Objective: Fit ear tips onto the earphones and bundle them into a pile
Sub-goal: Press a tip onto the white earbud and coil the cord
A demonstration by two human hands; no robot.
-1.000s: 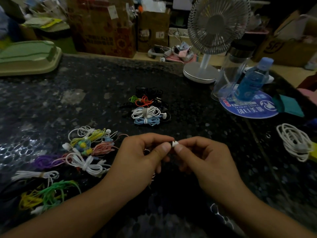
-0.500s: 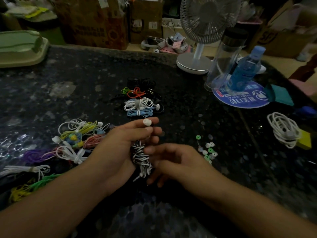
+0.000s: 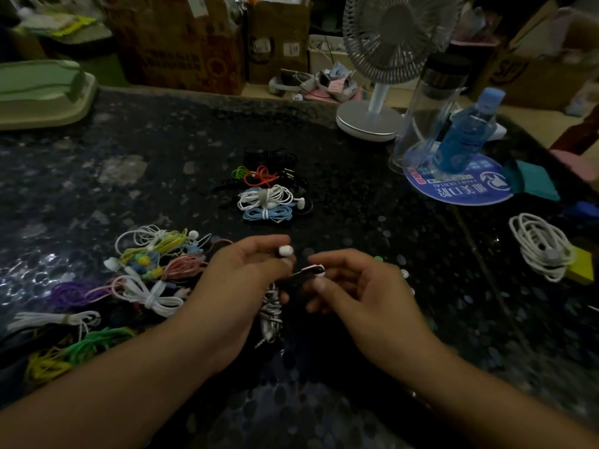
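Here, left hand (image 3: 240,286) grips black-and-white coiled earphone bundle (image 3: 271,307), one white earbud (image 3: 286,251) poking above thumb — kept clear for tip fitting. Right hand (image 3: 353,293) pinches second earbud (image 3: 312,270) just beside it; loose ear tips (image 3: 404,273) lie beyond right knuckles.

We see our two bare forearms entering from the bottom corners, no sleeves, watch or rings on them. Our left hand (image 3: 246,286) and right hand (image 3: 356,296) show short, plain, unpainted fingernails.
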